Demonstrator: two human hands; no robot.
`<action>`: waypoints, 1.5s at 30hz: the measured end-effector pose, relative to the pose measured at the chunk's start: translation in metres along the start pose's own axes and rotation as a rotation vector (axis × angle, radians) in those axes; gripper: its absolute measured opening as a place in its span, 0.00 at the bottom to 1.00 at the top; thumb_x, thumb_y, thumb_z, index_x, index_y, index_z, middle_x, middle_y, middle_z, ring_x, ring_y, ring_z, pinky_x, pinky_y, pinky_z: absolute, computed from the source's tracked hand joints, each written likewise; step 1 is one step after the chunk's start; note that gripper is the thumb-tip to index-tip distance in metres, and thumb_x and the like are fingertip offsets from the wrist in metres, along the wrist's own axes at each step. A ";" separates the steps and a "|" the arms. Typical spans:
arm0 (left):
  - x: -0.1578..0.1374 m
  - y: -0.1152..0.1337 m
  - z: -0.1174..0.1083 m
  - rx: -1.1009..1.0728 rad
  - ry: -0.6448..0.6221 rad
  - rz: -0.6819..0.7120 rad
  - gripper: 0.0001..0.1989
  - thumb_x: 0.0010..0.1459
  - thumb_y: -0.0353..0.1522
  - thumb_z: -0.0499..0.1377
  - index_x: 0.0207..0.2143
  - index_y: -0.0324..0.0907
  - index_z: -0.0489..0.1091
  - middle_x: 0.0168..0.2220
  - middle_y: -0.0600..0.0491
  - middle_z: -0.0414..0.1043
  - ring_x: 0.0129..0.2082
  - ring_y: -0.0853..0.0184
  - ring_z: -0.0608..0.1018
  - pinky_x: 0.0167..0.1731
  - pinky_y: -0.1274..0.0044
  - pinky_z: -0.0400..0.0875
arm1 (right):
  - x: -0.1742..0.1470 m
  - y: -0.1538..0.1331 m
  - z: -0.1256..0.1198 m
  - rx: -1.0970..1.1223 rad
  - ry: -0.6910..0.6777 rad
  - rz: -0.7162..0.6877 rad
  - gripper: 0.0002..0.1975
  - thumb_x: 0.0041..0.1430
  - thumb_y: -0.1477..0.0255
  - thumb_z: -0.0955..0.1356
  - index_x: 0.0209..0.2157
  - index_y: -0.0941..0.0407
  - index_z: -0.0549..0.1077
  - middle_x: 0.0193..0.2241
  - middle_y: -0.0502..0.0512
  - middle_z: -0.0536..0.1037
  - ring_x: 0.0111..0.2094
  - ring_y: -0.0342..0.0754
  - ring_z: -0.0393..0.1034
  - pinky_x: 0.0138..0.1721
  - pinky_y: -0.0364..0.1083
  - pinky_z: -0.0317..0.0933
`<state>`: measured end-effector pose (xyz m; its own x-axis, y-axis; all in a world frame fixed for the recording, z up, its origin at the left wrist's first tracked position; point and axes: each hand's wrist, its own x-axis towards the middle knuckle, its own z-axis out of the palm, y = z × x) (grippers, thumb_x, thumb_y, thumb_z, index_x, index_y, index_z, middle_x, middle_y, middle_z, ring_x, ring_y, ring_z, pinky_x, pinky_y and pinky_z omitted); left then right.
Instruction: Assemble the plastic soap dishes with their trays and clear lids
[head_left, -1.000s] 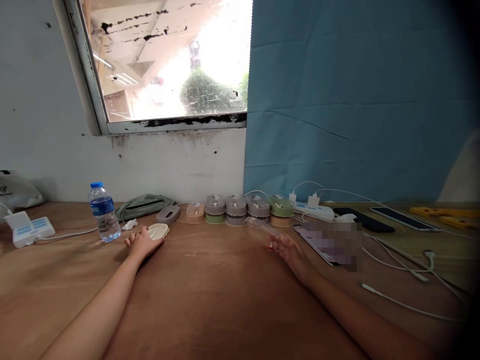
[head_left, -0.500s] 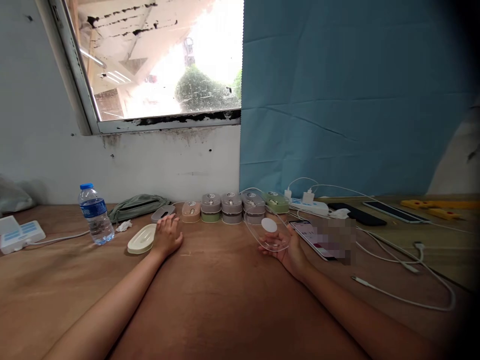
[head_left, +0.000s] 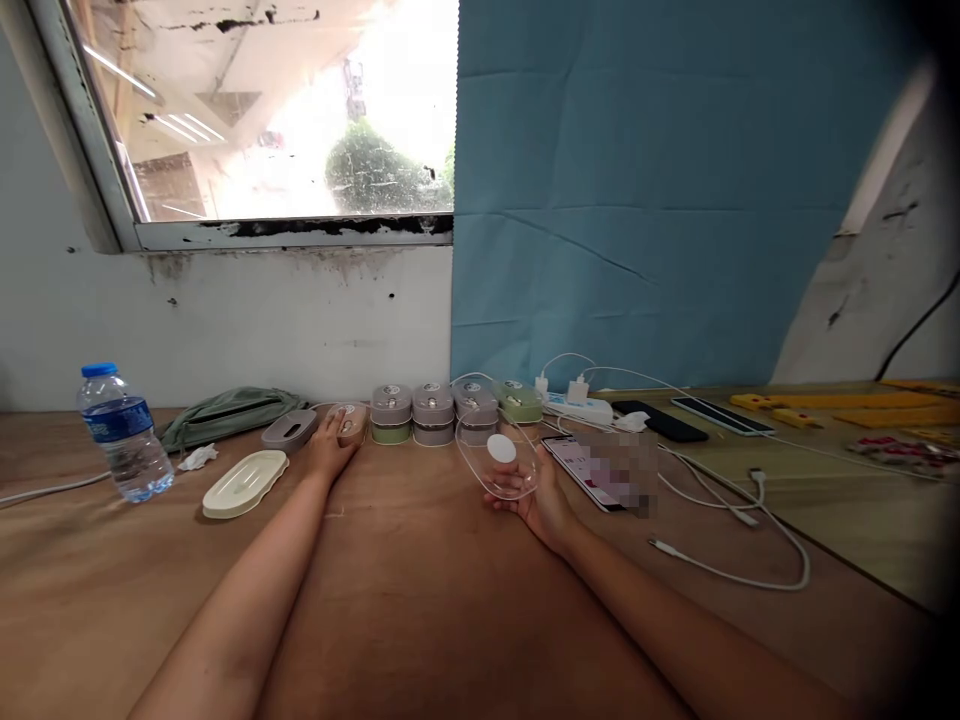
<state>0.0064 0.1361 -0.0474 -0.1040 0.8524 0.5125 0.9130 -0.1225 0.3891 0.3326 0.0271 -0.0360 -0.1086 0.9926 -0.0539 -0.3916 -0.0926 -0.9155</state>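
My left hand (head_left: 331, 450) reaches to the row by the wall, its fingers round the left side and front of a small pink box (head_left: 353, 421). In my right hand (head_left: 541, 508) is a clear plastic lid (head_left: 480, 476) with a round white sticker (head_left: 501, 448), tilted above the tabletop. Left of the left hand lie a grey oval lid with a slot (head_left: 289, 431) and a cream oval lid (head_left: 246, 484). Several stacked boxes with clear tops, a grey-and-green one (head_left: 391, 412) among them, stand right of the pink box.
A water bottle (head_left: 124, 440), a crumpled tissue (head_left: 198, 458) and a green pouch (head_left: 236, 415) are at left. Right of my right hand lie a phone (head_left: 589, 472) and white cables (head_left: 731, 578). Behind are a power strip (head_left: 592, 408) and dark phones (head_left: 660, 421).
My left hand has moved from beside the cream lid to the pink box, fingers now on it. My right hand still holds the clear lid. The camera view has turned right.
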 end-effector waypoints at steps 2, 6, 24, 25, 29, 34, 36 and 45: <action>-0.016 0.000 -0.012 -0.039 0.020 -0.016 0.36 0.44 0.34 0.60 0.56 0.42 0.51 0.54 0.45 0.58 0.52 0.58 0.64 0.50 0.71 0.59 | 0.001 0.000 -0.001 0.010 0.007 0.007 0.31 0.53 0.48 0.48 0.30 0.57 0.67 0.24 0.60 0.77 0.26 0.54 0.73 0.27 0.51 0.64; -0.063 0.009 -0.044 -0.094 0.055 -0.023 0.35 0.42 0.35 0.60 0.54 0.46 0.53 0.51 0.50 0.60 0.50 0.61 0.65 0.49 0.73 0.59 | 0.003 0.000 -0.002 0.037 0.011 0.029 0.32 0.56 0.50 0.47 0.34 0.58 0.68 0.26 0.60 0.77 0.25 0.53 0.73 0.25 0.49 0.64; -0.131 0.067 -0.078 -0.450 -0.401 0.584 0.32 0.44 0.34 0.61 0.52 0.47 0.55 0.52 0.48 0.55 0.52 0.60 0.61 0.50 0.69 0.57 | 0.012 0.006 -0.009 -0.109 0.213 -0.159 0.14 0.58 0.64 0.59 0.27 0.56 0.69 0.22 0.52 0.73 0.13 0.38 0.57 0.10 0.37 0.51; -0.131 0.065 -0.080 -0.501 -0.447 0.633 0.31 0.45 0.32 0.60 0.53 0.46 0.55 0.53 0.48 0.54 0.53 0.61 0.60 0.51 0.70 0.57 | 0.012 0.007 -0.009 -0.119 0.223 -0.169 0.11 0.57 0.66 0.60 0.28 0.55 0.69 0.21 0.51 0.73 0.14 0.39 0.59 0.10 0.37 0.51; -0.132 0.065 -0.083 -0.546 -0.478 0.735 0.28 0.47 0.30 0.58 0.52 0.43 0.56 0.52 0.46 0.56 0.52 0.64 0.62 0.51 0.72 0.59 | 0.010 0.007 -0.007 -0.171 0.251 -0.227 0.05 0.53 0.69 0.64 0.33 0.54 0.68 0.20 0.50 0.72 0.21 0.42 0.64 0.14 0.37 0.52; -0.132 0.066 -0.084 -0.342 -0.144 0.769 0.15 0.52 0.28 0.54 0.44 0.42 0.63 0.47 0.47 0.63 0.48 0.65 0.65 0.48 0.70 0.62 | 0.006 0.009 0.003 -0.247 0.223 -0.330 0.12 0.47 0.62 0.67 0.33 0.53 0.65 0.19 0.48 0.70 0.21 0.44 0.63 0.15 0.39 0.52; -0.133 0.069 -0.087 -0.248 0.018 0.857 0.13 0.53 0.27 0.52 0.43 0.42 0.64 0.47 0.47 0.65 0.49 0.65 0.65 0.49 0.70 0.60 | 0.001 0.010 0.012 -0.258 0.164 -0.321 0.15 0.47 0.61 0.67 0.33 0.54 0.63 0.22 0.49 0.71 0.19 0.42 0.60 0.17 0.40 0.54; -0.156 0.112 -0.101 0.064 0.299 1.038 0.19 0.55 0.35 0.52 0.48 0.35 0.61 0.50 0.48 0.66 0.52 0.61 0.64 0.52 0.69 0.56 | -0.052 0.009 0.060 -0.430 -0.181 -0.377 0.18 0.52 0.61 0.65 0.43 0.51 0.57 0.45 0.55 0.64 0.24 0.39 0.65 0.25 0.42 0.64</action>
<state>0.0850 -0.0620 -0.0069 0.6478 0.1878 0.7383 0.6286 -0.6793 -0.3788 0.2803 -0.0305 -0.0173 -0.2027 0.9184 0.3398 -0.0327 0.3405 -0.9397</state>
